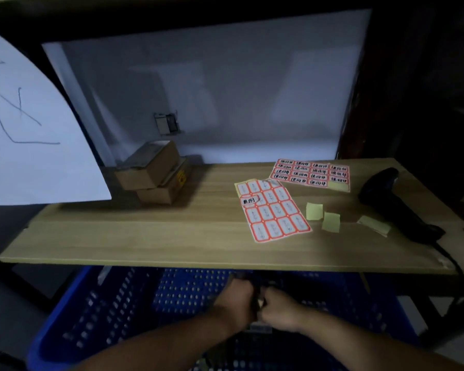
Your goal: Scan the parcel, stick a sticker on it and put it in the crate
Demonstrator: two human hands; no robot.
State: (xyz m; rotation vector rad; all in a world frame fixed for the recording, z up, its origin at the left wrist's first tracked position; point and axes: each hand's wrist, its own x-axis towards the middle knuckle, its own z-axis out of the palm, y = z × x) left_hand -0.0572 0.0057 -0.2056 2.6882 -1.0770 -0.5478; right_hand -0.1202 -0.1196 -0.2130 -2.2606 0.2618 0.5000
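Head view, hands: the left hand point(239, 301) and right hand point(279, 309) met low over the blue crate point(113, 298), both closed around a small dark item between them.
Head view, held item: probably the parcel point(259, 299), though it was blurred and mostly hidden by the fingers; no sticker could be made out on it.
Head view, remaining stock: two brown boxes point(156, 171) lay stacked at the back left of the wooden tabletop point(118, 236), untouched and well apart from the hands.
Head view, scanner: the black scanner point(394, 202) lay on its side at the right end of the tabletop, its cable point(456, 266) running off the front edge.
Head view, stickers: two sticker sheets point(273, 210) lay right of centre, the nearer one partly used, with yellow backing scraps point(322, 216) beside it.
Progress, judged: scanning and sticking appeared done for this parcel; placement in the crate was in hand; the stacked boxes were still to be processed.
Edges: the front edge of the tabletop overhung the far part of the crate, just beyond the hands.
Open room: the crate floor beside and before the hands showed bare; the left and centre of the tabletop lay unoccupied.
Side obstruction: a white paper sheet point(24, 129) hung at left, above the table's corner.
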